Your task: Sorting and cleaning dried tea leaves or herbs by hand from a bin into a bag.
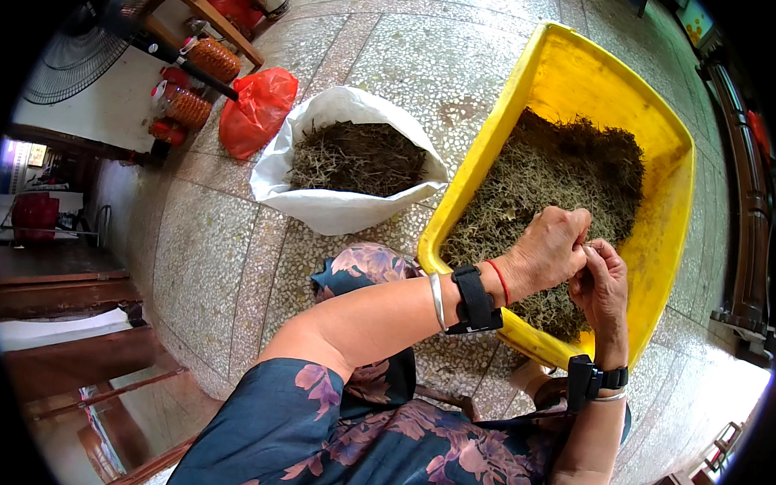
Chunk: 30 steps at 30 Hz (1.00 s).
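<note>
A yellow plastic tub (679, 227) stands on the floor at the right, with a heap of dry, twiggy, brown-green plant material (535, 183) in it. Over the heap's near part, my left hand (548, 248) and my right hand (603, 282) meet with fingertips pinched together. Whatever lies between the fingers is hidden or too small to name. To the left of the tub, a white sack (342, 208) sits with its mouth spread wide, holding darker dried stems (357, 158).
A red plastic bag (258, 110) lies beyond the sack. Jars with orange contents (213, 59) and a black fan (83, 35) are at the far left. Dark carved wooden furniture (744, 195) borders the right side. The floor (209, 228) is speckled tile.
</note>
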### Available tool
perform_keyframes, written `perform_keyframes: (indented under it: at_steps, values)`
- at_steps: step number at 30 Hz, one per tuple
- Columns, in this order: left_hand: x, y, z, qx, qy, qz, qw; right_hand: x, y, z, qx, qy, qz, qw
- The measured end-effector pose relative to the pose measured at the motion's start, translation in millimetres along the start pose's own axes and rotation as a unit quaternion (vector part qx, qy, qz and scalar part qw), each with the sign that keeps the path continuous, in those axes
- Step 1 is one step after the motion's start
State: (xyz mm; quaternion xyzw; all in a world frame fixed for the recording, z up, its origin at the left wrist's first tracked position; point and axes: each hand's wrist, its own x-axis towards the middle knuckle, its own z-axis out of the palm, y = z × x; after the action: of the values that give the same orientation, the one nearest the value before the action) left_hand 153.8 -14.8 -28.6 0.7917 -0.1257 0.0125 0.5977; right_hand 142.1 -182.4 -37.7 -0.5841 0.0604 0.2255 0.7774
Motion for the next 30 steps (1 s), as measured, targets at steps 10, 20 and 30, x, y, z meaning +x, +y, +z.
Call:
perform_keyframes:
  at_steps: [10,20,30]
  values:
    - [-1.6,-9.0,-8.5,0.035,0.041,0.071,0.996,-1.7,2.8,-21.5,-0.016,0.059,0.004,0.998]
    - [-16.6,14.6,-173.1,0.100,0.104,-0.015,0.989,0.0,12.8,-42.9,-0.165,0.073,0.026,0.983]
    - [-95.0,-150.5,-293.5,0.397,0.054,-0.023,0.916,7.9,17.1,-31.6,-0.386,0.100,0.048,0.916]
